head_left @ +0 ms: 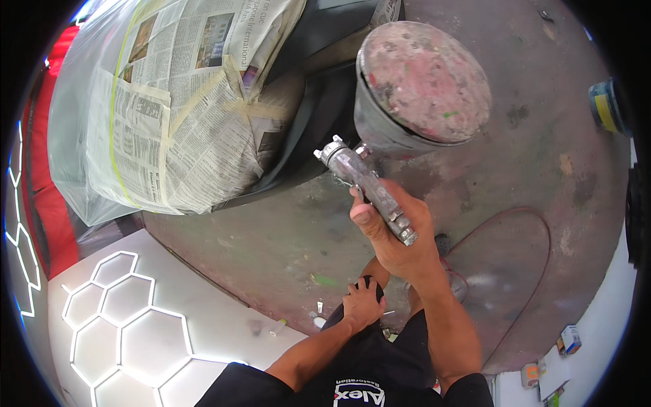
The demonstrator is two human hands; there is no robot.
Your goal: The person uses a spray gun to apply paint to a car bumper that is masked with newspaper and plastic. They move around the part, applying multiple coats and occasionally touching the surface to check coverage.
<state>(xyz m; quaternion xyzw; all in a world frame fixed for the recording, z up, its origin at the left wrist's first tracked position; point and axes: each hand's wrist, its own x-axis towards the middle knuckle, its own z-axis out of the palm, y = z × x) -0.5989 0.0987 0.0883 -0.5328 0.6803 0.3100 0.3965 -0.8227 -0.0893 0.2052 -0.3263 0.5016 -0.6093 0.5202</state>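
"Grey floor (502, 183), blotched with pink and green, spreads beneath; what stands out next?"

"A bulky form wrapped in newsprint (190, 129), taped at the seams; clear plastic sheeting (74, 156) hangs at its left; a dark panel (325, 112) curves at its right; a thin red hose (548, 237) loops over the floor."

"And the spray gun (369, 183)?"

"Metal, held up mid-view, just beside the dark panel; its cup (376, 122) wears a paint-crusted lid (427, 81)."

"Who has it?"

"The right hand (405, 244); its fingers are clamped round the gun's body."

"The left hand (363, 308)?"

"Lower, near the lap, fingers bent over a black rounded thing (378, 292); whether they grip it or merely rest there, I cannot tell."
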